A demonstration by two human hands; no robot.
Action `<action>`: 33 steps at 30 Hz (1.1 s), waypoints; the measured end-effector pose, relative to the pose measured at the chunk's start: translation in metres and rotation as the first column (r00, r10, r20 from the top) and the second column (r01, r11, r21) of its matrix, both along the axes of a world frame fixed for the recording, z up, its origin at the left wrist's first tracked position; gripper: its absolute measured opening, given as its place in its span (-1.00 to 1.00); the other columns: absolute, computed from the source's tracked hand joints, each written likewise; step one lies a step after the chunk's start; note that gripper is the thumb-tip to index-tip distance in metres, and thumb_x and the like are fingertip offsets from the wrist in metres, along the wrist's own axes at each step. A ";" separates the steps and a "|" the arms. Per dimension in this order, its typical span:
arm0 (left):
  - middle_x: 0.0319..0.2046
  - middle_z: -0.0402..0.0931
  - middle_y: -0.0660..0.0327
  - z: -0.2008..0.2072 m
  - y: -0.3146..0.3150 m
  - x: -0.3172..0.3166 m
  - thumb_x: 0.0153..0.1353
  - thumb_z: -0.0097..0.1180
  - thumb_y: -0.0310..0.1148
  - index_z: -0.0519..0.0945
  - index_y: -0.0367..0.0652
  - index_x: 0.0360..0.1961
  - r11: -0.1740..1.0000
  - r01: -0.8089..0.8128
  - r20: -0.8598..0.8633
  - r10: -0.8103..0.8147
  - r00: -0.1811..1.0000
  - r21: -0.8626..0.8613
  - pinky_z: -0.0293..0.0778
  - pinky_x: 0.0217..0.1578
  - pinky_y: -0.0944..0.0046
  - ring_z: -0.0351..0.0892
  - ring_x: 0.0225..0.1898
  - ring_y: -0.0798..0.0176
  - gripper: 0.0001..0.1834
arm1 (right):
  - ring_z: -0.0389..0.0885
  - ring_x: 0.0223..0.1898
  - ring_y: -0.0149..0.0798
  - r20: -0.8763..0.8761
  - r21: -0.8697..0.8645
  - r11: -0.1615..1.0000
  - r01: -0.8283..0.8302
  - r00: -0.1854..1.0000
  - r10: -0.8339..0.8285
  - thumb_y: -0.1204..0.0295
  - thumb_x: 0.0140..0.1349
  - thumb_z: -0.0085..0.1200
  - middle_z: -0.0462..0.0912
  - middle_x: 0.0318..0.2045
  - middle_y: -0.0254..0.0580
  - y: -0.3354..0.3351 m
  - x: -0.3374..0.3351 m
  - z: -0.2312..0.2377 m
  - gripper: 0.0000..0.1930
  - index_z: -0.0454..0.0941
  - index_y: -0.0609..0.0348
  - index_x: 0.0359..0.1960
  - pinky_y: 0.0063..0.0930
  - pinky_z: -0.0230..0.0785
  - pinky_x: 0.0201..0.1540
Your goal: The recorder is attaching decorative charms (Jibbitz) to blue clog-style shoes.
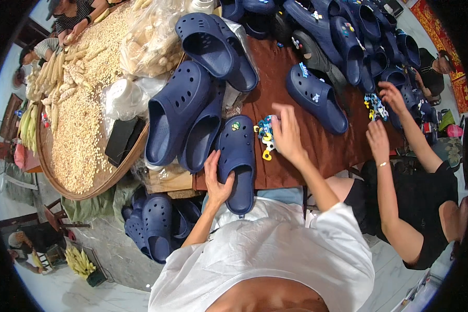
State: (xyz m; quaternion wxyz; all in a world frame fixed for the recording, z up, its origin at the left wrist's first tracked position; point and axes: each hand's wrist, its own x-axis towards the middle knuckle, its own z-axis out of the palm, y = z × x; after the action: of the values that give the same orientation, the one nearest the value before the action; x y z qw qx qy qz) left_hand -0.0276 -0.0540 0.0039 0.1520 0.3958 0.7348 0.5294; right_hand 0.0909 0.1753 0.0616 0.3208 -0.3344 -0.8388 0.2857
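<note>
A navy clog (237, 143) with holes and a small green and yellow charm on its toe lies at the table's front edge, heel toward me. My left hand (217, 179) is closed on its left side, the thumb over the heel opening. Just right of the clog, a small pile of blue, white and yellow shoe charms (267, 136) rests on the brown cloth. Over the right side of that pile is my right hand (288, 135), thumb and fingers apart; no held charm shows. Another navy clog (314, 96), with charms on it, lies beyond my right hand.
More navy clogs (184, 109) are stacked at left, others (351, 47) at far right. A round basket (83, 196) of corn kernels carries a black phone (125, 140). At right, a co-worker's hands (382, 125) reach toward another charm pile (375, 106). Clogs (157, 221) lie below the table at left.
</note>
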 end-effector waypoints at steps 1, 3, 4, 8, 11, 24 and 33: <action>0.28 0.28 -0.02 -0.002 0.000 0.000 -0.05 0.20 -0.54 0.37 -0.16 0.32 1.000 -0.001 0.007 0.001 1.000 0.001 0.25 0.25 0.07 0.27 0.31 -0.03 -0.22 | 0.43 0.03 0.21 -0.037 0.105 0.994 -0.020 0.999 0.024 0.48 0.33 -0.06 0.41 -0.04 0.16 0.028 -0.013 -0.009 -0.71 0.38 0.31 0.06 -0.05 0.30 0.09; 0.28 0.28 -0.02 -0.004 0.001 0.001 -0.07 0.20 -0.54 0.37 -0.18 0.31 1.000 -0.003 0.016 0.003 1.000 0.008 0.23 0.26 0.08 0.27 0.31 -0.03 -0.21 | 0.40 0.06 0.23 0.028 0.214 0.977 0.012 0.999 -0.018 0.50 0.30 -0.04 0.38 0.01 0.21 0.081 -0.040 -0.024 -0.66 0.37 0.35 0.09 -0.04 0.29 0.12; 0.27 0.29 -0.06 -0.004 0.002 0.000 -0.10 0.22 -0.53 0.39 -0.17 0.30 1.000 -0.005 0.030 0.004 1.000 0.018 0.23 0.28 0.04 0.28 0.31 -0.09 -0.20 | 0.40 0.05 0.24 0.056 0.259 0.965 0.030 0.997 -0.046 0.51 0.29 -0.04 0.38 0.02 0.22 0.107 -0.053 -0.035 -0.63 0.36 0.37 0.12 -0.02 0.29 0.13; 0.25 0.32 -0.10 -0.004 0.001 -0.002 -0.18 0.22 -0.51 0.42 -0.17 0.27 1.000 -0.018 0.031 0.017 0.999 0.017 0.22 0.29 0.00 0.31 0.29 -0.16 -0.18 | 0.38 0.12 0.24 0.116 0.274 0.961 0.049 0.990 -0.084 0.52 0.29 -0.05 0.38 0.06 0.27 0.183 -0.097 -0.066 -0.61 0.35 0.37 0.15 -0.03 0.27 0.18; 0.25 0.33 -0.11 -0.001 0.001 -0.002 -0.21 0.21 -0.48 0.44 -0.18 0.26 1.000 -0.019 0.028 0.019 0.999 0.000 0.21 0.30 -0.01 0.32 0.28 -0.17 -0.18 | 0.36 0.16 0.30 0.278 0.233 0.966 0.111 0.944 -0.176 0.49 0.28 -0.03 0.33 0.14 0.31 0.227 -0.116 -0.088 -0.55 0.32 0.35 0.20 0.02 0.28 0.21; 0.24 0.34 -0.16 -0.005 -0.002 -0.004 -0.26 0.20 -0.38 0.47 -0.25 0.22 1.000 -0.023 0.039 0.024 0.999 -0.018 0.20 0.30 -0.05 0.34 0.26 -0.19 -0.17 | 0.35 0.17 0.19 0.512 0.278 0.932 0.231 0.786 -0.347 0.34 0.26 0.05 0.37 0.10 0.21 0.293 -0.140 -0.103 -0.55 0.43 0.09 0.20 0.02 0.36 0.13; 0.24 0.34 -0.15 -0.008 0.001 -0.002 -0.25 0.17 -0.39 0.47 -0.24 0.22 1.000 -0.013 0.046 0.012 0.999 0.017 0.18 0.31 -0.04 0.33 0.27 -0.17 -0.18 | 0.64 -0.22 0.18 0.501 0.460 0.886 0.056 0.808 -0.311 0.52 0.18 0.01 0.60 -0.24 0.15 0.272 -0.129 -0.100 -0.82 0.46 0.22 -0.17 -0.03 0.56 -0.19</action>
State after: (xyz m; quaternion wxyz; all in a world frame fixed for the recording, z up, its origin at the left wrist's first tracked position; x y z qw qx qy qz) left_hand -0.0298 -0.0531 -0.0037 0.1623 0.3803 0.7289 0.5456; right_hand -0.0378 0.4477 -0.0387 0.1514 -0.4067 -0.8996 -0.0475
